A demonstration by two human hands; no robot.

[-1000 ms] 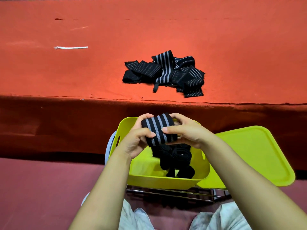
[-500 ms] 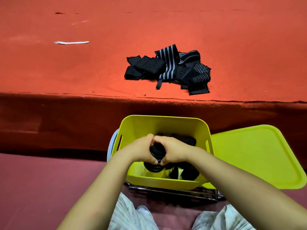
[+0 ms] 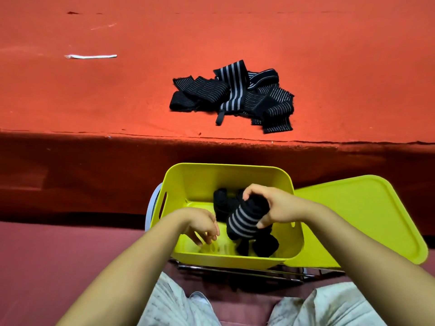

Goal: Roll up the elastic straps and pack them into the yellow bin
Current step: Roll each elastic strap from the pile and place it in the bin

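Observation:
The yellow bin (image 3: 193, 177) stands just below the red table's front edge, with several rolled black straps (image 3: 221, 203) inside. My right hand (image 3: 275, 205) grips a rolled black strap with grey stripes (image 3: 244, 220), held inside the bin over the other rolls. My left hand (image 3: 202, 225) hangs over the bin's left half with fingers loosely spread, holding nothing. A heap of loose black striped straps (image 3: 235, 95) lies on the table above the bin.
The bin's yellow lid (image 3: 360, 220) leans at its right side. A metal rack (image 3: 235, 271) shows under the bin. A white strip (image 3: 91, 56) lies at the table's far left. My knees in light trousers (image 3: 169, 304) fill the bottom.
Both hands lowered the striped roll from above the bin into it. The left hand has let go and drawn left; the right hand still holds the roll.

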